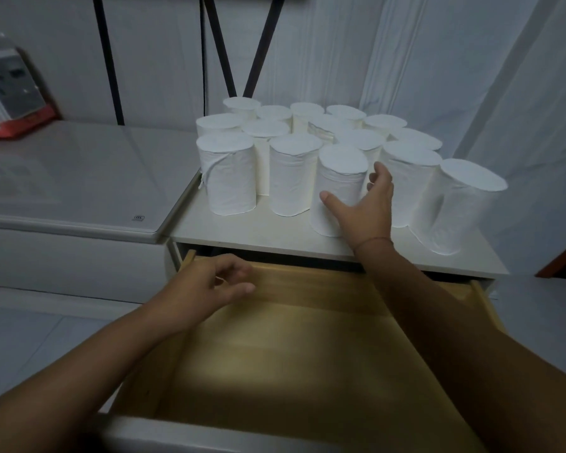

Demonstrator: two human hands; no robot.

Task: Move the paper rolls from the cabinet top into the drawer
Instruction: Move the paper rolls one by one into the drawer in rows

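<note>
Wooden drawer (294, 351) open; right hand (365, 210) spread around cylindrical paper roll (339, 188).

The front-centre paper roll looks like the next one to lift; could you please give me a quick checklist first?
1. Drawer open and empty: ok.
2. Right hand open around the front-centre roll: ok.
3. Firm grip on it: cannot tell.
4. Neighbouring rolls stand close and could tip: not ok.
5. Left hand empty over the drawer: ok.
6. Rolls upright on cabinet top: ok.
</note>
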